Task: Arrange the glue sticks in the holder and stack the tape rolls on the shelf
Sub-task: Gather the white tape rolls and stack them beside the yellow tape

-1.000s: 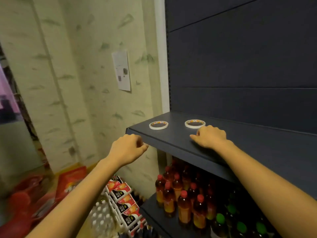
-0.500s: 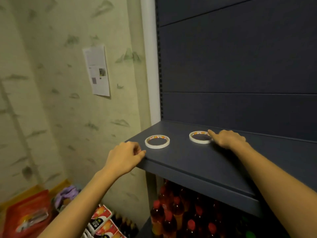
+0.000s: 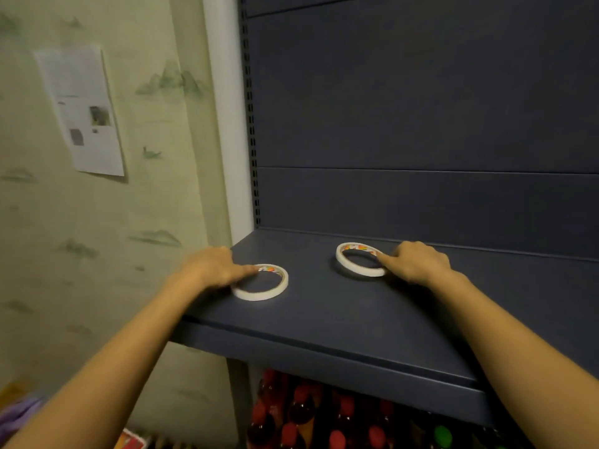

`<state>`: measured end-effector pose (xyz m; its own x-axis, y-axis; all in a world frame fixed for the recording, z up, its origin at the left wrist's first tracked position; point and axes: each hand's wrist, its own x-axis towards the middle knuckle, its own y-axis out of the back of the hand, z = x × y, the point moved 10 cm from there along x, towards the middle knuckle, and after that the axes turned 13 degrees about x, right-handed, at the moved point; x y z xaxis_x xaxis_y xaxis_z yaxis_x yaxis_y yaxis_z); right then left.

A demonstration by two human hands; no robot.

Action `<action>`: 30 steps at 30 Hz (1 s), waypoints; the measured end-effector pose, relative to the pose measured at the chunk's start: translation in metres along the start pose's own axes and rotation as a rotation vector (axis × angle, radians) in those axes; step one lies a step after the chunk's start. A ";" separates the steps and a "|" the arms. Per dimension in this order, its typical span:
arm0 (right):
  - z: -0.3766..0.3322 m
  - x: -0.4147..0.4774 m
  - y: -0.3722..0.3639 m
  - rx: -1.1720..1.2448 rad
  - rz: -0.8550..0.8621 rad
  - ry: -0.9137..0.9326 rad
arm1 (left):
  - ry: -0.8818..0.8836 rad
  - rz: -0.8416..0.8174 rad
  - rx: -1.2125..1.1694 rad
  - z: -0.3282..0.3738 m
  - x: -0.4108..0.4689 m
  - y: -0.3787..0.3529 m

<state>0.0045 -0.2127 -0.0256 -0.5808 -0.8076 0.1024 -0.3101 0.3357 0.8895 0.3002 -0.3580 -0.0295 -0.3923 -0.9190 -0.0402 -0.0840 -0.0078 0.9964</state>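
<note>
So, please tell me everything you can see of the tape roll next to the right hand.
The tape roll is a thin white ring of narrow tape, and its inner core shows an orange and red print. It lies flat on the dark shelf, towards the back, apart from the other roll. The right hand touches its right rim with one of its fingers. Whether the thumb also pinches it cannot be told.

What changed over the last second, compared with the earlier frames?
The left hand moved forward from the shelf edge onto the left roll, touching it. The right hand slid forward to touch the rim of the right roll. Both rolls stayed flat, apart, unstacked.
</note>
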 end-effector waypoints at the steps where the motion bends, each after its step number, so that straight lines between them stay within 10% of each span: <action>1: 0.004 -0.007 0.006 -0.002 0.029 -0.008 | -0.023 -0.038 0.032 0.001 0.004 -0.004; 17: 0.094 -0.162 0.092 0.003 0.331 -0.304 | -0.484 0.303 -0.024 0.133 -0.046 0.055; 30: 0.253 -0.338 0.217 -0.151 0.534 -0.577 | -0.849 0.339 -0.083 0.375 -0.180 0.074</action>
<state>-0.0571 0.2561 0.0198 -0.9327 -0.1639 0.3213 0.2009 0.5037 0.8402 0.0213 -0.0456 0.0233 -0.9278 -0.2798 0.2468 0.2115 0.1504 0.9657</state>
